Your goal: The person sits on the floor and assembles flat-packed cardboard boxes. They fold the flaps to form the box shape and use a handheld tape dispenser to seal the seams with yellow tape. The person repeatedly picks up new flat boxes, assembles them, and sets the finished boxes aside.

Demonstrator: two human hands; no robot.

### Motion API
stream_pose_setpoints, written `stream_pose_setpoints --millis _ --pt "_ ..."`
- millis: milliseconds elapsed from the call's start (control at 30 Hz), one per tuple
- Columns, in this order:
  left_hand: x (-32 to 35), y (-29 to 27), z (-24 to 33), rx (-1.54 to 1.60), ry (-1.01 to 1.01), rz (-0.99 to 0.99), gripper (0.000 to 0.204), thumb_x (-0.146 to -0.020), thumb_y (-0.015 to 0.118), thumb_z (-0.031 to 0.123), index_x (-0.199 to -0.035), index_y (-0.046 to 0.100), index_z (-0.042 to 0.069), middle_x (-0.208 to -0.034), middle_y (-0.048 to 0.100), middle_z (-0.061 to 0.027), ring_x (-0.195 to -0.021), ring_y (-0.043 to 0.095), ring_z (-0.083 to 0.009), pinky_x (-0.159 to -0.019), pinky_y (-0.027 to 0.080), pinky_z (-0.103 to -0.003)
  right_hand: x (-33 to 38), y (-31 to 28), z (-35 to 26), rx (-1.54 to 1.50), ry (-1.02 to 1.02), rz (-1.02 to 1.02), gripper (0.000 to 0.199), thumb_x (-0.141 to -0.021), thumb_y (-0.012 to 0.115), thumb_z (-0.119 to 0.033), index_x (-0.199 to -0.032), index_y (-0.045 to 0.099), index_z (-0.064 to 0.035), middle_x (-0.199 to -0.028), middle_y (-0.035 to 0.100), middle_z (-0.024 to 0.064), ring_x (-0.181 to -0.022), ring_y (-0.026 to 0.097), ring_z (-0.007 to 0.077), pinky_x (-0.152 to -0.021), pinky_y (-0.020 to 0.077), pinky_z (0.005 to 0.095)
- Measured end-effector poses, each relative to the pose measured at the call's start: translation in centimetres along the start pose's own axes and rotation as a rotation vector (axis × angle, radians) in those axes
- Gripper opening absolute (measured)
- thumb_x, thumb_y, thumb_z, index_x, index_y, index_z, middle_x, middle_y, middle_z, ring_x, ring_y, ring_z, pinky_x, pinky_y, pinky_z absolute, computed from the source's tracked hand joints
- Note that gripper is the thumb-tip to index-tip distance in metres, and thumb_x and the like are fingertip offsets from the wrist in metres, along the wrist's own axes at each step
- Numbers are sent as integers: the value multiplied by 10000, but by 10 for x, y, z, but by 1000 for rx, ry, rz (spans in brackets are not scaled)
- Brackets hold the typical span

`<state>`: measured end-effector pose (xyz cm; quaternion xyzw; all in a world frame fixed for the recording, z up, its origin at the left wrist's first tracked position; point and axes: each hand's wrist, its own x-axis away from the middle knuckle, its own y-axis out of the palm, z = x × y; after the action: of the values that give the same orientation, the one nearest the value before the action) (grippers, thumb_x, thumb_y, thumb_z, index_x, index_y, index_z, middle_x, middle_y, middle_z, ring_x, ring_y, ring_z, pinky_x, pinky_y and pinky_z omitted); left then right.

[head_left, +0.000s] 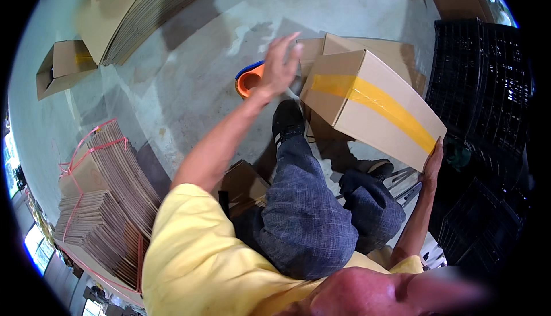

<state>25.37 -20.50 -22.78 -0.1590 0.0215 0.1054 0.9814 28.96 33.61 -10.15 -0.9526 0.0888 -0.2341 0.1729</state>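
A brown cardboard box point(338, 106) is tilted up in front of my knees, with a strip of yellow tape point(396, 115) along its seam and over onto the end panel. My right hand point(434, 161) grips its near right corner; part of the fingers is hidden by the box. Off the box's far left side, my left hand point(279, 66) is raised with its fingers stretched out, slightly blurred, and nothing shows in it. Below that hand, an orange ring-shaped thing with a blue edge point(247, 82) is on the floor, partly covered by the wrist.
Flattened cartons tied with pink string point(109, 172) stand at the left. A large stack of flat cardboard point(155, 15) lies at the far left beside a small open carton point(66, 66). Black plastic crates point(479, 81) are piled at the right. Another carton point(244, 181) sits by my left leg.
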Motion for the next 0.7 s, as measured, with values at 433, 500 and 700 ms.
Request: stream_pose_setpoints --millis 433,500,700 --pt "31 117 9 470 -353 -15 483 -1116 512 447 -1039 666 -4 -898 694 -141 -812 598 -181 -756 489 -395 -17 -77 50 250 -219 105 607 -1153 358 -484 -1270 684 14 -1102 756 117 -1038 698 241 -931 524 402" --pt "42 110 67 1031 -617 -401 454 -1124 515 461 -1137 705 49 -1111 723 -14 -948 653 -114 -849 542 -321 -7 -115 78 681 -140 507 555 -1129 394 -447 -1216 692 13 -1060 754 223 -1034 712 377 -927 509 477" --pt "29 58 205 789 -34 -486 280 -1087 619 277 -1073 700 10 -972 709 -12 -847 587 -69 -760 505 -282 42 -120 -32 375 -473 604 422 -1064 560 -253 -1405 624 -14 -1399 660 204 -1297 626 374 -1088 474 413"
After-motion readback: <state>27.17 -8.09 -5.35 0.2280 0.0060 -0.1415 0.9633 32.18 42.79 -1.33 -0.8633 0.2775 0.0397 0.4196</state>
